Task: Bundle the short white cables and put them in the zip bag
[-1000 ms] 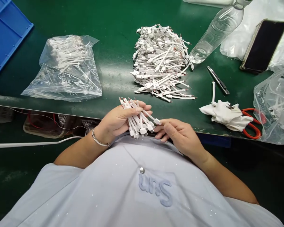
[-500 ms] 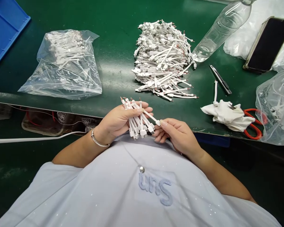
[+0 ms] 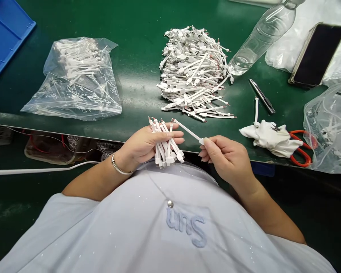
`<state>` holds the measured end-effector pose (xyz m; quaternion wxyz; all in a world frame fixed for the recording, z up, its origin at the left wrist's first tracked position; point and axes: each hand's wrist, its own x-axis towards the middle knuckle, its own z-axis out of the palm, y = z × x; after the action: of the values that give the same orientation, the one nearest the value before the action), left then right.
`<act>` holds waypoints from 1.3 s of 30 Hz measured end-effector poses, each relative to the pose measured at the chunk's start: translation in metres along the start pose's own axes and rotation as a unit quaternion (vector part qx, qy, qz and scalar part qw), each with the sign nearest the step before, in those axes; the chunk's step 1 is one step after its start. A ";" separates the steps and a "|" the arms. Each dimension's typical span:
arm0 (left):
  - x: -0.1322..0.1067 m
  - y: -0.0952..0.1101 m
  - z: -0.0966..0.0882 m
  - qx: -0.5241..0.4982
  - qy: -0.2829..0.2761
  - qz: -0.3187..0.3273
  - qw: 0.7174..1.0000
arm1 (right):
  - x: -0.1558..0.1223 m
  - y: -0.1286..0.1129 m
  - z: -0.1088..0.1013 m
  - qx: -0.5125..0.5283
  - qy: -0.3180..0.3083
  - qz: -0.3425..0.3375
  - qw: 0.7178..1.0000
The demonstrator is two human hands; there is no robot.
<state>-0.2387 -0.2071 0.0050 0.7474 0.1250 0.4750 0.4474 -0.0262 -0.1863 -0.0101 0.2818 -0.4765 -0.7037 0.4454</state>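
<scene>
My left hand point(image 3: 142, 146) is closed round a bundle of short white cables point(image 3: 165, 146), connector ends pointing toward my body, at the near edge of the green table point(image 3: 136, 60). My right hand point(image 3: 226, 157) pinches the connector end of a single white cable point(image 3: 187, 131), which slants up-left with its far tip just beside the bundle. A large pile of the same white cables point(image 3: 191, 72) lies on the table straight ahead.
A clear bag of cables point(image 3: 74, 79) lies at left, a blue tray point(image 3: 4, 34) at far left. To the right are a plastic bottle point(image 3: 258, 38), a phone point(image 3: 316, 55), a pen point(image 3: 262, 95), a white cloth point(image 3: 272, 138), red scissors point(image 3: 302, 151) and another clear bag point(image 3: 329, 125).
My right hand has drawn one cable out of the bundle and moved right and slightly up with it. The left hand keeps its grip on the bundle.
</scene>
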 end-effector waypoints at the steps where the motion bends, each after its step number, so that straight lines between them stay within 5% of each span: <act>1: 0.001 0.000 0.000 -0.007 0.000 -0.001 1.000 | 0.001 0.000 0.000 0.016 -0.020 0.012 1.000; 4: 0.003 0.000 0.001 -0.030 0.006 -0.003 1.000 | 0.002 -0.001 0.006 0.086 -0.074 0.061 0.992; 8: 0.004 -0.001 0.001 -0.055 0.017 -0.011 0.998 | 0.005 0.000 0.011 0.174 -0.065 0.105 0.977; 13: 0.004 0.001 -0.003 -0.064 0.016 0.012 0.998 | 0.004 0.012 -0.026 0.070 0.090 0.115 0.987; 18: 0.008 0.000 -0.005 -0.074 0.006 0.022 0.997 | -0.004 0.023 -0.060 -0.086 0.224 0.184 0.953; 20: 0.010 -0.001 -0.002 -0.079 -0.001 0.017 0.997 | -0.006 0.017 -0.051 -0.035 0.184 0.168 0.968; 22: 0.011 -0.002 0.003 -0.084 -0.012 0.013 0.996 | -0.004 0.007 -0.032 0.087 0.016 0.153 0.984; 24: 0.010 -0.003 0.006 -0.086 -0.018 0.014 0.996 | 0.001 -0.003 -0.010 0.168 -0.154 0.141 0.963; 26: 0.009 -0.004 0.008 -0.087 -0.022 0.018 0.996 | 0.006 -0.008 0.007 0.186 -0.236 0.129 0.945; 33: 0.006 -0.004 0.004 -0.096 -0.017 0.015 0.995 | 0.011 0.000 0.018 0.231 -0.183 0.183 0.938; 39: 0.008 -0.005 0.004 -0.112 -0.025 0.020 0.993 | 0.006 -0.004 0.017 0.224 -0.213 0.191 0.932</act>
<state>-0.2313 -0.2024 -0.0007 0.7596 0.0608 0.4001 0.5091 -0.0442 -0.1876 -0.0141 0.1345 -0.4202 -0.5249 0.7279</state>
